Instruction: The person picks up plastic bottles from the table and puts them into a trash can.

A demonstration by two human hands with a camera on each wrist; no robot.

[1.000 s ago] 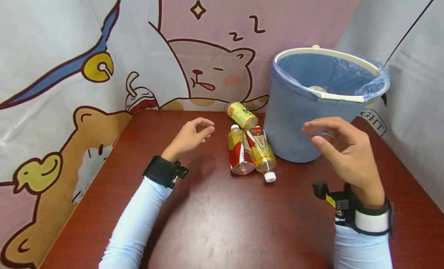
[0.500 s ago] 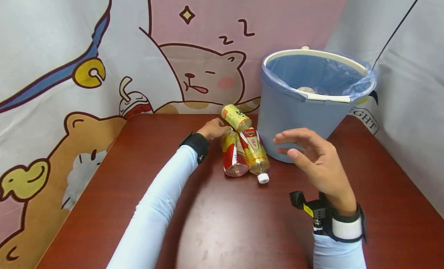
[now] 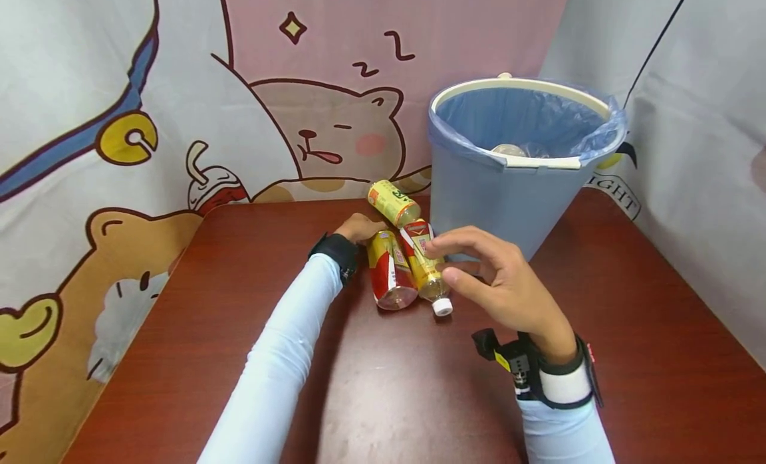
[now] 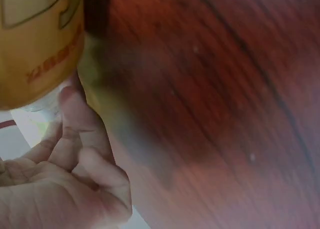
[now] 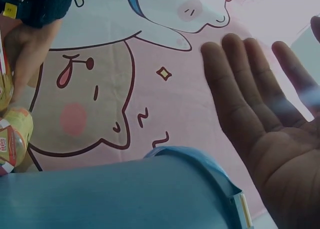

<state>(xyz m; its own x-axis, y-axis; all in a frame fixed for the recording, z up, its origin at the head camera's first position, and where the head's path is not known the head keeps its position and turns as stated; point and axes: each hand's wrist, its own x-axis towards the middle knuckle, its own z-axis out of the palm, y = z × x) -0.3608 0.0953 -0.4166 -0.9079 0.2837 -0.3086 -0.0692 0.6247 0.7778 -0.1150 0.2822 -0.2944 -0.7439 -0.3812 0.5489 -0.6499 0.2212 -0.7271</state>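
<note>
Three plastic bottles lie together on the table. My left hand holds the cap end of the red-and-yellow bottle; its cap is hidden by the hand. In the left wrist view, curled fingers are at the neck below the orange label. Right beside it lies a second red-and-yellow bottle, its white cap toward me. Behind both is a pale yellow bottle. My right hand hovers in the air by the second bottle, fingers relaxed and apart, holding nothing.
A blue-grey bin with a clear blue liner stands at the back right. A roundish clear item shows inside it. The dark red table ends at a cartoon-printed cloth behind.
My left hand has reached right to the near-left bottle's cap end and taken hold of it. My right hand has moved left toward the bottles, staying raised. The view has turned slightly right.
</note>
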